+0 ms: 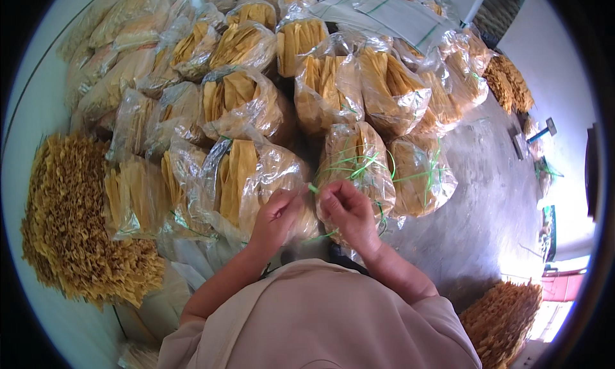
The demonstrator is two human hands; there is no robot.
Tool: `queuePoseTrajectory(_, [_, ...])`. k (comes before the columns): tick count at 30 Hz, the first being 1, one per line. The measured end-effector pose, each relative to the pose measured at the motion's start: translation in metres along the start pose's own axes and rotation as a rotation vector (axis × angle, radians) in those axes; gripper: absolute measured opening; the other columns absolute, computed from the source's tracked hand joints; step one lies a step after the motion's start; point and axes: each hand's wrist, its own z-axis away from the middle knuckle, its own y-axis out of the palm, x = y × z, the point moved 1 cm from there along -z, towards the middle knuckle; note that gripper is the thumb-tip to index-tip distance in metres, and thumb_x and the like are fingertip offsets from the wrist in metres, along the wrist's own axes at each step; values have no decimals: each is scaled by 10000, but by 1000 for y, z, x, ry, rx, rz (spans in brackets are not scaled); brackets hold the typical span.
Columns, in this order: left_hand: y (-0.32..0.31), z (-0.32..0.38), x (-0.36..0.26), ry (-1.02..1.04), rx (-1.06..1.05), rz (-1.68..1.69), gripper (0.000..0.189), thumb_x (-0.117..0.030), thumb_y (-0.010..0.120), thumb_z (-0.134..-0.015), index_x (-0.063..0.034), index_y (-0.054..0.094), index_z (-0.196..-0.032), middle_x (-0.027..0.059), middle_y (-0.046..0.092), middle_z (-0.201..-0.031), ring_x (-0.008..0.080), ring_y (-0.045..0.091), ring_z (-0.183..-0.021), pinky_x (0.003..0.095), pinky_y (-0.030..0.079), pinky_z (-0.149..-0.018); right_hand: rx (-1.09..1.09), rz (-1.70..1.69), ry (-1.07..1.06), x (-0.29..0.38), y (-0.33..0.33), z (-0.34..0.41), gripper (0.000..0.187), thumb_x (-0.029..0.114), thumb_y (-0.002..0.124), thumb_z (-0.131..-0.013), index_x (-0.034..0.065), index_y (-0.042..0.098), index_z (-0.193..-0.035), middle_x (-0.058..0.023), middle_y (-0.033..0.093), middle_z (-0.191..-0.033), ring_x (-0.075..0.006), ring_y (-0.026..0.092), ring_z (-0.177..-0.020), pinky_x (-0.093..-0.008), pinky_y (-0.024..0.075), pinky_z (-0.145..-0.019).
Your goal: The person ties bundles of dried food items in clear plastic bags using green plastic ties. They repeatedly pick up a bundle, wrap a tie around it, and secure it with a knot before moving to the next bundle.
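Observation:
A short length of green plastic strip (313, 189) spans the small gap between my two hands. My left hand (276, 217) pinches at its left end, fingers curled. On the other end, the thumb and bent fingers of my right hand (350, 214) close. Just beyond my right hand stands a clear plastic bag (358, 138) of dried yellow sheets, with loose green strips (367, 166) crossing its top. Behind my left hand is an open-mouthed clear bag (238, 181) with folded yellow sheets showing. Another bag (418, 172), also with green strips on it, sits to the right.
Rows of filled clear bags (240, 95) cover the floor ahead. Stacks of dried yellow sheets stand at left (77, 215) and lower right (504, 321). Flattened white sacks (384, 11) lie over the far bags. A blue-posted scale (538, 134) stands near the right wall.

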Motion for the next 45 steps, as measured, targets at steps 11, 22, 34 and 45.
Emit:
queuePoseTrajectory(11, [25,6,-20,-92,-1,186,288,-142,532,-956,-30,593,-1214,-37,516,-840,42,458,-677,199,375,-595,-206,37,-73,-12,-2,17,86,72,648,-879,-3,607,-890,27,598,-754,-19,517,-704,-182,436,-620])
queuePoseTrajectory(22, [26,9,-7,1,-12,28,213,-104,629,-885,-38,663,-1085,-3,554,-851,51,495,-696,206,397,-600,-102,81,1,-4,-8,13,84,49,619,-888,-8,595,-945,-2,626,-779,-25,538,-717,-186,441,-621])
queuePoseTrajectory(34, [-11,39,11,89,-59,-153,233,-120,649,-865,-32,650,-1081,56,612,-836,111,573,-714,246,460,-639,58,236,-95,-43,21,15,103,33,524,-940,51,563,-1034,9,588,-836,-38,480,-692,-189,394,-593])
queuePoseTrajectory(45, [-62,64,48,16,-156,-3,227,-179,661,-865,-43,676,-1046,56,627,-840,121,565,-735,257,448,-674,65,327,-179,-71,83,3,67,61,455,-962,32,515,-973,-36,541,-967,-72,489,-738,-192,413,-661])
